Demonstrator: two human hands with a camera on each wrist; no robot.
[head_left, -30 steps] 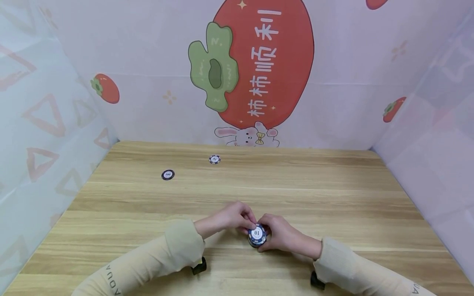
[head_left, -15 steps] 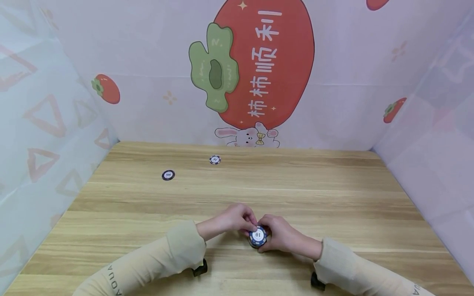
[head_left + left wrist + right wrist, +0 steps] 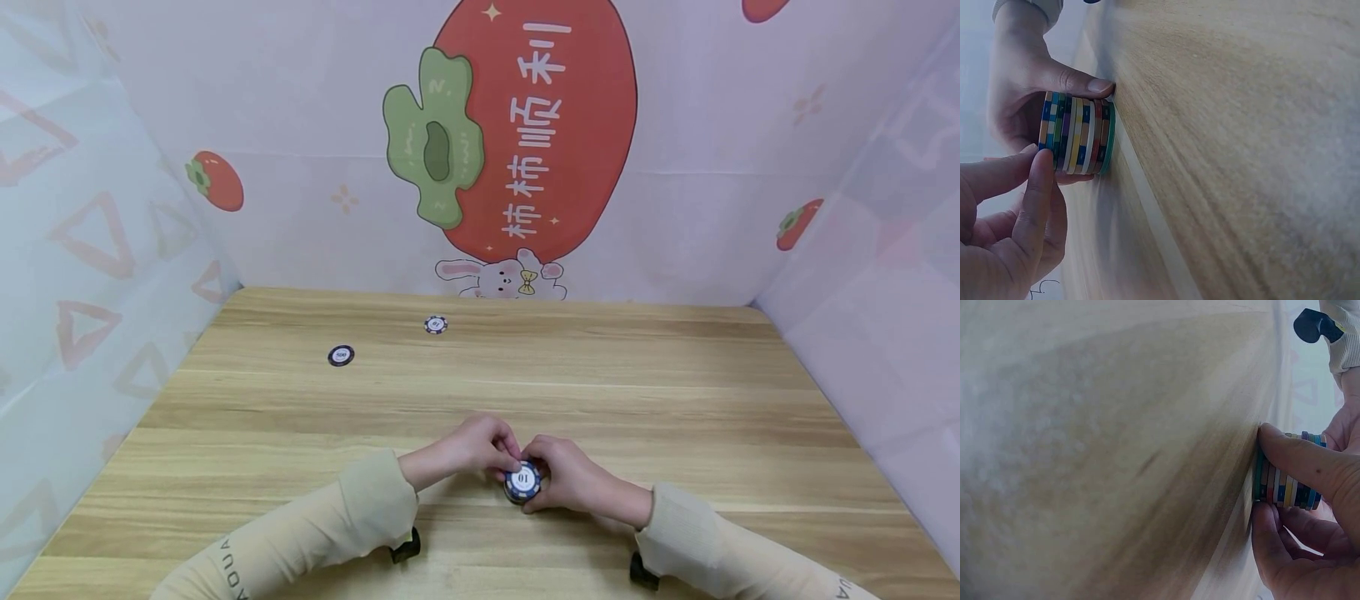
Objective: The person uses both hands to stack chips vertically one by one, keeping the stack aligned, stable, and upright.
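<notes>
A stack of poker chips in many colours [image 3: 521, 493] stands upright on the table near its front middle. On its top lies a blue-and-white chip marked 10 [image 3: 522, 480]. My right hand [image 3: 576, 477] grips the stack from the right; in the right wrist view its thumb and fingers [image 3: 1271, 540] hold the lower chips, close to the tabletop. From the left, my left hand [image 3: 474, 448] pinches the near edge of the top chip between thumb and index finger, as the left wrist view shows with the striped chip edges [image 3: 1079, 134]. The hands hide part of the stack's sides.
Two single chips lie flat farther back on the wooden table [image 3: 637, 375]: a dark one marked 500 [image 3: 341, 356] and a dark-and-white one marked 10 [image 3: 436, 324]. A printed cloth wall [image 3: 300, 100] rises behind the table, with others at both sides.
My left hand has come down very slightly toward me with the top chip, which now sits more squarely over the stack. My right hand stays in place.
</notes>
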